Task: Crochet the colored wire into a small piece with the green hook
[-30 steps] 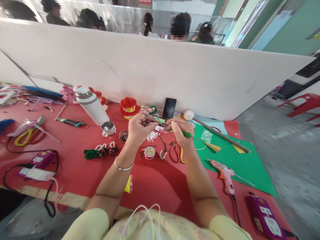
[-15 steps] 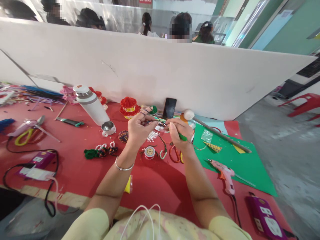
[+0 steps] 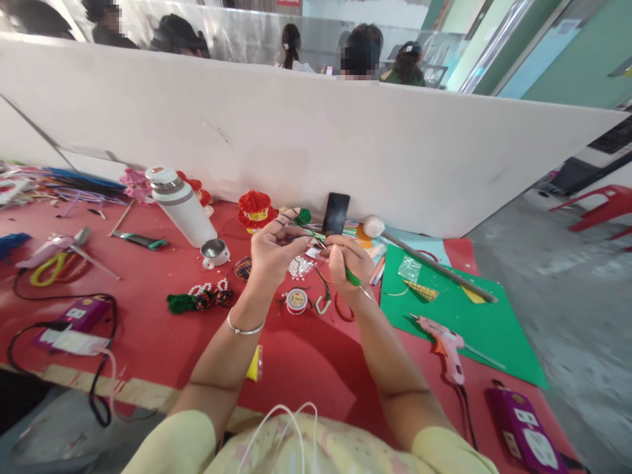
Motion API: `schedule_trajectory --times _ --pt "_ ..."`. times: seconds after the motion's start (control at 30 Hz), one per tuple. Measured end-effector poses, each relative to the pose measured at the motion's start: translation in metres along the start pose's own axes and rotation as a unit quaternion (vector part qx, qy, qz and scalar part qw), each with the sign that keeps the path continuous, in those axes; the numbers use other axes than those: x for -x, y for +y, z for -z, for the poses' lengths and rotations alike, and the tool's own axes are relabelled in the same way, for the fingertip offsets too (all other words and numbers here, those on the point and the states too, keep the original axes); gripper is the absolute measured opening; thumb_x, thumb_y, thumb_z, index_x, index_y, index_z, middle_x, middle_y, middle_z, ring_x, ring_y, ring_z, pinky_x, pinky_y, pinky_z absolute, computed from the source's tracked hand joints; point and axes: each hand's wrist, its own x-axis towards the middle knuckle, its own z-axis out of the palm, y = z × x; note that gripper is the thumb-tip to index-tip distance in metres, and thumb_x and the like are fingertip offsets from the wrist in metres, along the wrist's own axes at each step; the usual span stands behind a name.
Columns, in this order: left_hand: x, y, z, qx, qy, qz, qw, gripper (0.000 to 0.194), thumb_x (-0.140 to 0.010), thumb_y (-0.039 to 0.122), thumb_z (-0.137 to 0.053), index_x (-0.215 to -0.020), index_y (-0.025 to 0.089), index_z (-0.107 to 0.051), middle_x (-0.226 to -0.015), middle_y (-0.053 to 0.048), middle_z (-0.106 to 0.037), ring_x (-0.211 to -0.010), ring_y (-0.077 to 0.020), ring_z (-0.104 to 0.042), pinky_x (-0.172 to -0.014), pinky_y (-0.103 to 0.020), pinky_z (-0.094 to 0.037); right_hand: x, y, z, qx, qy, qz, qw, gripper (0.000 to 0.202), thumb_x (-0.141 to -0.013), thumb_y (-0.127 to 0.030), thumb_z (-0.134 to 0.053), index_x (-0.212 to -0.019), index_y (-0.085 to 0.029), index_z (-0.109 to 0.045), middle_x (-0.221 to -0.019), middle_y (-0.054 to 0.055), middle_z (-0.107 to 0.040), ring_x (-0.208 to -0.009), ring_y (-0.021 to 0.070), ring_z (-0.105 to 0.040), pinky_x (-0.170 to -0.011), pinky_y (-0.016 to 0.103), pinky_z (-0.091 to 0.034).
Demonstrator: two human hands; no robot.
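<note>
My right hand point(image 3: 350, 260) is closed around a crochet hook with a green handle point(image 3: 352, 278); its thin metal tip points toward my left hand. Dark yarn point(image 3: 289, 218) runs over the raised finger of my left hand point(image 3: 276, 249), whose thumb and forefinger pinch a strand near the hook tip. The small work between the fingertips is too fine to make out. Just below lie white beads point(image 3: 299, 266), a thread spool point(image 3: 296, 301) and a white-green hooked piece point(image 3: 322, 305). A phone point(image 3: 336, 212) leans behind the hands.
Left of my hands stand a white bottle point(image 3: 180, 207), a metal cup point(image 3: 215, 252) and a red yarn piece point(image 3: 257, 209). To the right are a stick with a white head point(image 3: 439, 266), a pink glue gun point(image 3: 447, 349) on green sheet point(image 3: 513, 342), and a purple power strip point(image 3: 526, 428).
My right hand has shifted slightly left, and the crochet hook has tilted so its metal back end shows by the wrist. My left hand stays nearly in place.
</note>
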Motion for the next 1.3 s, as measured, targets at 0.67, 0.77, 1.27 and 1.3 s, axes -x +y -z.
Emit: schedule_trajectory --times 0.67,0.77,1.27,1.3 --pt "-0.0014 0.0082 -0.0003 0.106 -0.018 0.099 0.989 0.056 -0.059 0.009 -0.095 -0.114 0.018 -0.082 -0.078 -0.001 -0.078 -0.05 -0.0047 -0.055 -0.04 -0.017 -0.032 0.0013 -0.0038 -0.0072 -0.006 0.036 0.053 0.998 0.035 -0.108 -0.027 -0.053 -0.084 -0.023 -0.077 -0.095 0.006 -0.083 -0.087 0.0191 -0.08 -0.08 0.034 -0.066" --pt "-0.0036 0.0072 0.0006 0.139 -0.043 0.126 0.981 0.054 -0.058 0.01 -0.098 -0.109 0.017 -0.082 -0.073 0.0 -0.077 -0.044 -0.0026 -0.05 -0.037 -0.015 -0.026 0.0007 -0.0025 -0.0075 0.002 0.038 0.077 0.996 0.033 -0.108 -0.028 -0.054 -0.085 -0.023 -0.077 -0.096 0.007 -0.083 -0.088 0.0193 -0.08 -0.081 0.034 -0.066" --pt "-0.0019 0.0076 -0.0031 0.142 -0.036 0.101 0.984 0.056 -0.059 0.009 -0.095 -0.112 0.016 -0.079 -0.075 0.001 -0.075 -0.047 -0.0036 -0.052 -0.038 -0.016 -0.027 -0.0027 -0.0044 -0.0072 -0.148 0.011 -0.162 0.975 0.048 -0.108 -0.054 -0.056 -0.077 -0.025 -0.079 -0.097 0.005 -0.081 -0.064 0.0156 -0.073 -0.06 0.033 -0.062" --pt "-0.0019 0.0067 -0.0029 0.136 -0.039 0.099 0.985 0.058 -0.06 0.01 -0.095 -0.116 0.017 -0.079 -0.075 0.001 -0.074 -0.047 -0.0038 -0.051 -0.038 -0.017 -0.027 -0.0027 -0.0034 -0.0081 -0.162 0.009 -0.17 0.972 0.047 -0.107 -0.055 -0.057 -0.078 -0.025 -0.079 -0.095 0.004 -0.081 -0.065 0.016 -0.073 -0.06 0.033 -0.063"
